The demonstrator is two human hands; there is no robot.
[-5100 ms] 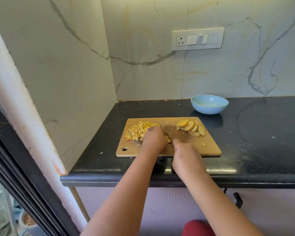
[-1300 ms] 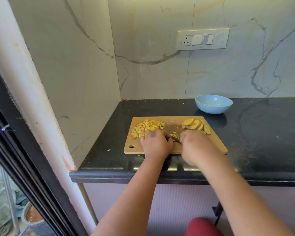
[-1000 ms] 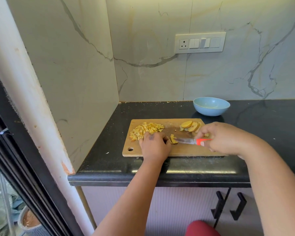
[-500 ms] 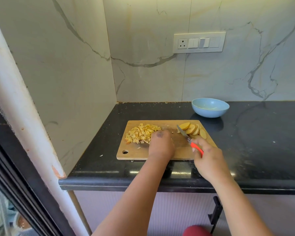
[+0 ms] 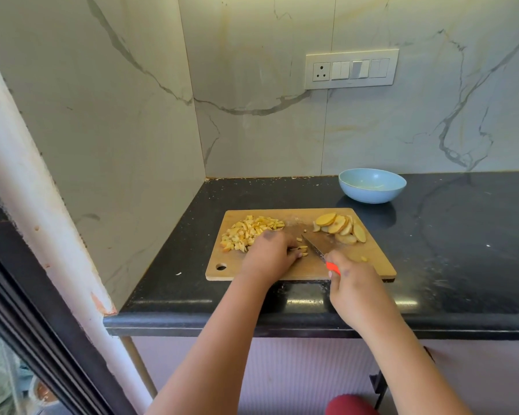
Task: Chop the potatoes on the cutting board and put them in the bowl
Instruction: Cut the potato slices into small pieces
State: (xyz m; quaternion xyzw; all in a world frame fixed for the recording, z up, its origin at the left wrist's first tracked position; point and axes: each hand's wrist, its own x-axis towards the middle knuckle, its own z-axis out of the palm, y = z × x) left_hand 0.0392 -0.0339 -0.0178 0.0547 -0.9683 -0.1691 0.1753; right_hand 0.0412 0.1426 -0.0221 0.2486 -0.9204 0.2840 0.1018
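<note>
A wooden cutting board lies on the black counter. On its far left is a pile of diced potato; on its far right is a fan of potato slices. My left hand rests on the board with curled fingers holding down a few potato strips. My right hand grips the red handle of a knife, whose blade lies on the board just right of the strips. The light blue bowl stands behind the board; it looks empty.
The black counter stretches to the right. Marble walls close off the left and the back. A switch panel is on the back wall. A small scrap lies on the counter left of the board.
The knife has come back from near the slices to the strips beside my left hand. My left hand stayed on the board, holding the strips.
</note>
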